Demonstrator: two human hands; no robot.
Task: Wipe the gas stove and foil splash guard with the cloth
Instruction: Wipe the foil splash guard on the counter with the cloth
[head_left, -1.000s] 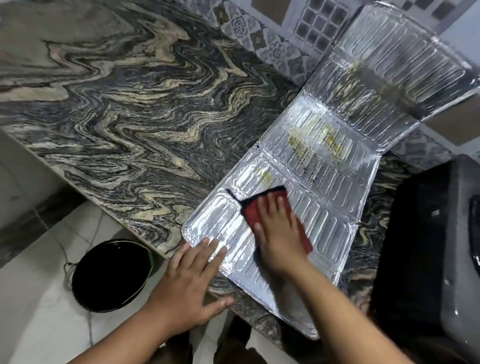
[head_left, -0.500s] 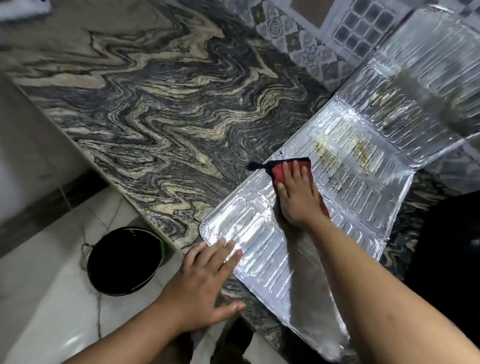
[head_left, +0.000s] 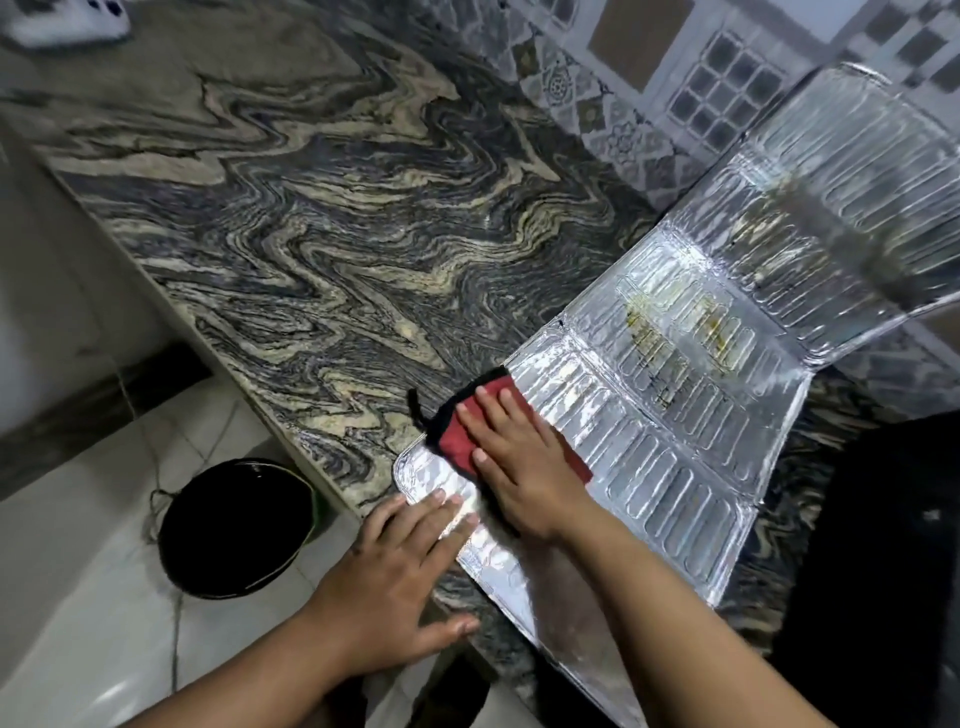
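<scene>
The foil splash guard (head_left: 691, 431) lies unfolded on the marble counter, its far panel bent up against the tiled wall. Yellowish grease stains mark its middle panel. My right hand (head_left: 519, 457) presses flat on a red cloth with a black edge (head_left: 457, 436) at the guard's left edge, on the near panel. My left hand (head_left: 400, 566) rests flat, fingers spread, on the guard's near corner and the counter edge. The black gas stove (head_left: 883, 545) shows as a dark mass at the right edge.
The swirled marble counter (head_left: 322, 223) stretches left and back. A black round bin (head_left: 236, 527) stands on the white floor tiles below the counter edge. A white object (head_left: 67, 21) sits at the far left corner. Patterned wall tiles (head_left: 649, 78) run behind.
My right hand has slid the cloth back toward me and to the left edge of the guard. My left hand stays pressed on the near corner.
</scene>
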